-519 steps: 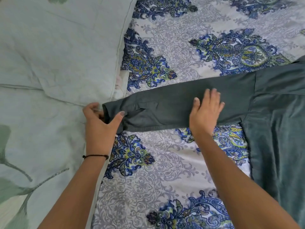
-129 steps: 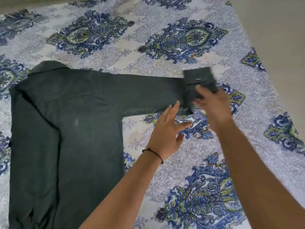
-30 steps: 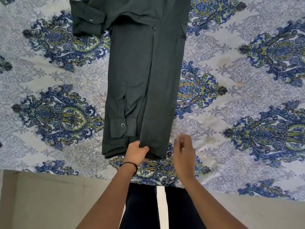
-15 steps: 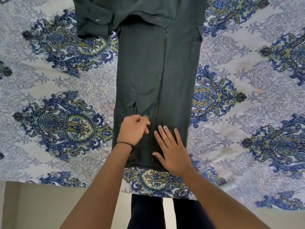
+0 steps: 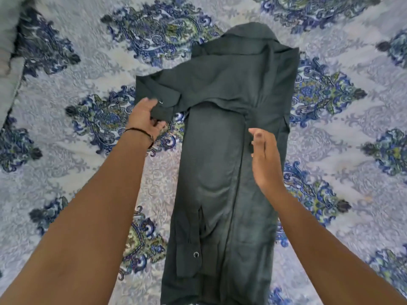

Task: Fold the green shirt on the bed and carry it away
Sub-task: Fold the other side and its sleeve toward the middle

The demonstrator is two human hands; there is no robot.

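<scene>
The dark green shirt (image 5: pixel 222 172) lies on the bed as a long narrow strip, collar at the far end, hem toward me. One sleeve is folded across the upper part, and its cuff (image 5: pixel 160 102) sticks out to the left. My left hand (image 5: pixel 144 119), with a black band on the wrist, grips that cuff from below. My right hand (image 5: pixel 265 159) hovers over the right half of the strip, fingers loosely apart and holding nothing. A second cuff with a snap button (image 5: pixel 195 254) lies flat near the hem.
The bed sheet (image 5: pixel 88 172) is pale with blue and green paisley medallions and spreads out on all sides of the shirt. A pale green pillow or blanket (image 5: pixel 8 62) shows at the far left edge.
Both hands have left the hem end and moved up the shirt. My left hand now holds the protruding cuff; my right hand has lifted off the cloth. The view shifted toward the collar.
</scene>
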